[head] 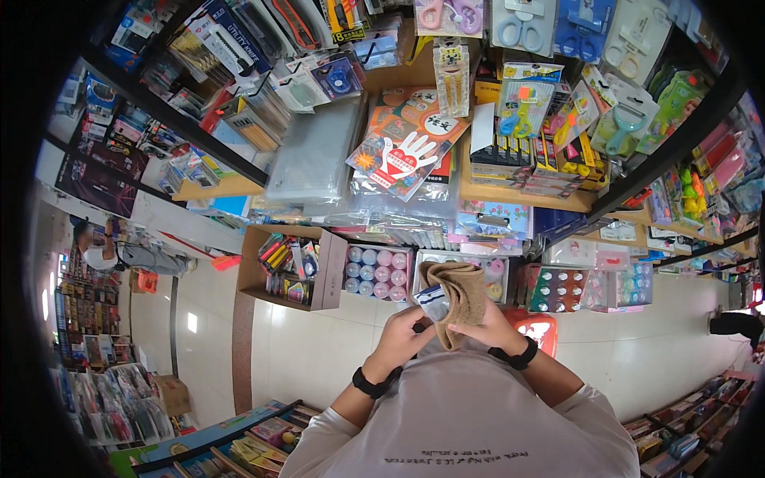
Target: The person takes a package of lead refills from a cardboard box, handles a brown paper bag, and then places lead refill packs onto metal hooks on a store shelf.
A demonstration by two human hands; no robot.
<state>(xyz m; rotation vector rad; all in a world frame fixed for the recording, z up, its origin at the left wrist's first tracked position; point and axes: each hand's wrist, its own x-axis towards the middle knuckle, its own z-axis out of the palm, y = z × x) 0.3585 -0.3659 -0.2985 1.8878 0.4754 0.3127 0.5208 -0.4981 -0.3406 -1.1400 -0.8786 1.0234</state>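
A folded brown cloth (463, 299) is held in front of my chest, its layers bunched upward. My right hand (493, 325) grips its right side, thumb across the lower front. At the lower left, my left hand (403, 337) holds a small flat packet (433, 302), white and blue, that lies against the cloth's left side. Part of the packet is hidden by the cloth. Both wrists wear black bands. Just beyond the cloth stands a shallow white box (496, 260) of small round items, partly covered by it.
Shelves ahead hold bagged booklets (412, 143), carded scissors (520, 30) and boxed cutters. Along their foot stand a cardboard box (329, 269) of stationery and a tray of round pink and blue containers (376, 272). A red stool (538, 331) is at the right. Another person (98, 254) stands far left.
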